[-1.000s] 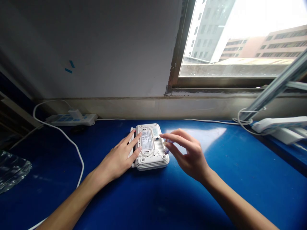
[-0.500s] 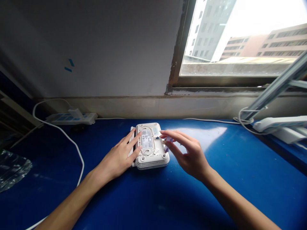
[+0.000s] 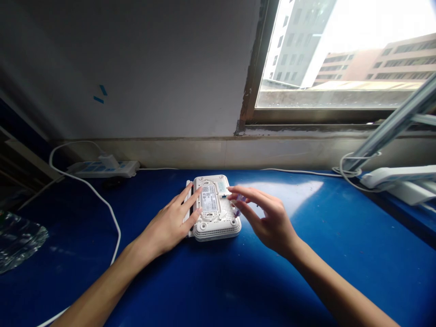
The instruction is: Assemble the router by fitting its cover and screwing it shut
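Observation:
A white router (image 3: 223, 217) lies on the blue table with its vented, labelled underside up. Along its left side runs a white antenna-like bar (image 3: 187, 193), partly covered by fingers. My left hand (image 3: 173, 222) rests over the router's left edge, fingers spread and flat. At the right edge, my right hand (image 3: 269, 218) pinches a small see-through purplish piece (image 3: 238, 211) between thumb and fingers. Fingers cover part of that piece, and I cannot make out its kind. Near the fingertips a small dark blue spot (image 3: 224, 196) shows on the router.
A white power strip (image 3: 127, 169) with a plugged-in charger and white cable (image 3: 102, 197) sits back left. At the left edge lies a clear plastic bottle (image 3: 23, 240). Another power strip (image 3: 398, 175) and a slanted metal bar (image 3: 384, 129) with wound cable stand at right.
The view has shifted very slightly. Both hands and the router keep practically the same positions.

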The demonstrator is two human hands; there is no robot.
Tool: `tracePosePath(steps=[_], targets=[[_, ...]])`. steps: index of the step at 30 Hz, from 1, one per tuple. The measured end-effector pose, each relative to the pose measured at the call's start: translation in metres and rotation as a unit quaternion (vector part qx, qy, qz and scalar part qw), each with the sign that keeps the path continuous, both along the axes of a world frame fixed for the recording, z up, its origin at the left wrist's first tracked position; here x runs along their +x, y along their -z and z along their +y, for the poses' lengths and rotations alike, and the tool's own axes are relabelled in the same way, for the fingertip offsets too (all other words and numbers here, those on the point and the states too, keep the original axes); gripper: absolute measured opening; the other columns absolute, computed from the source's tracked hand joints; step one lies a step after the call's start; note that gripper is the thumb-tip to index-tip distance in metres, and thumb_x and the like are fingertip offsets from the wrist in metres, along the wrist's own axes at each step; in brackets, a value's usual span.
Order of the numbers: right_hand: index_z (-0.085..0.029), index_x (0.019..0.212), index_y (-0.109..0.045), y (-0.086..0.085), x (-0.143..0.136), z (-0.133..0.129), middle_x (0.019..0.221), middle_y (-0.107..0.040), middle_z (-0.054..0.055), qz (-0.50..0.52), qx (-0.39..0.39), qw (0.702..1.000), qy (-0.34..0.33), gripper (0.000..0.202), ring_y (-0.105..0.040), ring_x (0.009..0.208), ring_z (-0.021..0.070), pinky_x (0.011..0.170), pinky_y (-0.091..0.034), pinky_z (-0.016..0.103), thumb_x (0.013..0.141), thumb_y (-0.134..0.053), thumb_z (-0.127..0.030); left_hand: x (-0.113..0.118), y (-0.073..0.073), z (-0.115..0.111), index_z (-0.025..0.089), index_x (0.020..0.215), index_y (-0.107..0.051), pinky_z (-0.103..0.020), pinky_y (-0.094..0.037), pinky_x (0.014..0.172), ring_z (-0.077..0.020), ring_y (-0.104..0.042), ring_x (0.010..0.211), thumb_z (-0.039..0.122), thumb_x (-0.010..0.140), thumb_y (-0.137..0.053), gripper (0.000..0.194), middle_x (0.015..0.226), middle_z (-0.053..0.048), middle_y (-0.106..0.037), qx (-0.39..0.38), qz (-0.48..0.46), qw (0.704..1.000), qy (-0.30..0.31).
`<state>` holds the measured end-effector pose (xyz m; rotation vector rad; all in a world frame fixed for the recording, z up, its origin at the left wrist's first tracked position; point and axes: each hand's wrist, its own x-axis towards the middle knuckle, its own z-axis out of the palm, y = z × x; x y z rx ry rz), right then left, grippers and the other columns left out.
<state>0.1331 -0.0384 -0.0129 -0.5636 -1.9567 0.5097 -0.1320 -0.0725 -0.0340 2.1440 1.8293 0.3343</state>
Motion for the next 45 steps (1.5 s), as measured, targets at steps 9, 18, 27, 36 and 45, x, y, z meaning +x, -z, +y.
tracePosePath(steps=[9, 18, 27, 36, 45], targets=[[-0.023, 0.129, -0.069, -0.0005, -0.0003, -0.0005, 0.101, -0.08, 0.006, 0.0, -0.001, 1.0, 0.005, 0.028, -0.075, 0.078, 0.0177, 0.072, -0.063, 0.035, 0.102, -0.063, -0.017, -0.0011, 0.0024, 0.0005, 0.036, 0.167, -0.029, -0.048, -0.039, 0.125, -0.0335, -0.03, 0.159, 0.061, 0.108, -0.035, 0.064, 0.177, 0.0, -0.016, 0.018, -0.007, 1.0, 0.005], [-0.023, 0.13, -0.069, 0.001, 0.0007, -0.0007, 0.104, -0.079, 0.006, 0.0, -0.01, 1.0, -0.001, 0.03, -0.075, 0.08, 0.0167, 0.073, -0.062, 0.033, 0.102, -0.063, -0.015, -0.0008, 0.0005, 0.001, 0.038, 0.168, -0.024, -0.05, -0.035, 0.126, -0.0324, -0.024, 0.161, 0.063, 0.108, -0.03, 0.066, 0.178, 0.002, -0.011, -0.003, 0.001, 1.0, 0.001], [-0.019, 0.117, -0.077, -0.0003, 0.0026, -0.0003, 0.086, -0.073, 0.005, -0.017, 0.047, 0.997, 0.054, 0.027, -0.067, 0.071, 0.0175, 0.066, -0.055, 0.033, 0.09, -0.081, -0.023, -0.0005, 0.0022, 0.0005, 0.038, 0.168, -0.024, -0.051, -0.037, 0.125, -0.0332, -0.027, 0.16, 0.063, 0.108, -0.031, 0.065, 0.178, 0.002, -0.011, 0.002, 0.0, 1.0, 0.0], [-0.024, 0.145, -0.059, 0.0002, -0.0014, -0.0022, 0.117, -0.077, 0.009, -0.032, 0.031, 0.999, -0.025, 0.047, -0.072, 0.105, 0.0188, 0.091, -0.059, 0.035, 0.102, -0.057, -0.006, -0.0016, 0.0071, 0.0023, 0.036, 0.168, -0.025, -0.05, -0.032, 0.128, -0.0315, -0.024, 0.161, 0.061, 0.108, -0.033, 0.065, 0.178, 0.0, -0.012, 0.012, -0.002, 1.0, 0.007], [-0.02, 0.134, -0.067, -0.001, -0.0042, -0.0061, 0.106, -0.077, 0.007, -0.028, 0.03, 0.999, -0.019, 0.036, -0.072, 0.093, 0.0151, 0.083, -0.058, 0.029, 0.1, -0.064, -0.008, -0.0009, 0.0052, 0.0013, 0.036, 0.168, -0.027, -0.049, -0.034, 0.127, -0.0324, -0.027, 0.16, 0.059, 0.108, -0.035, 0.064, 0.177, 0.0, -0.014, 0.019, -0.002, 1.0, 0.007]])
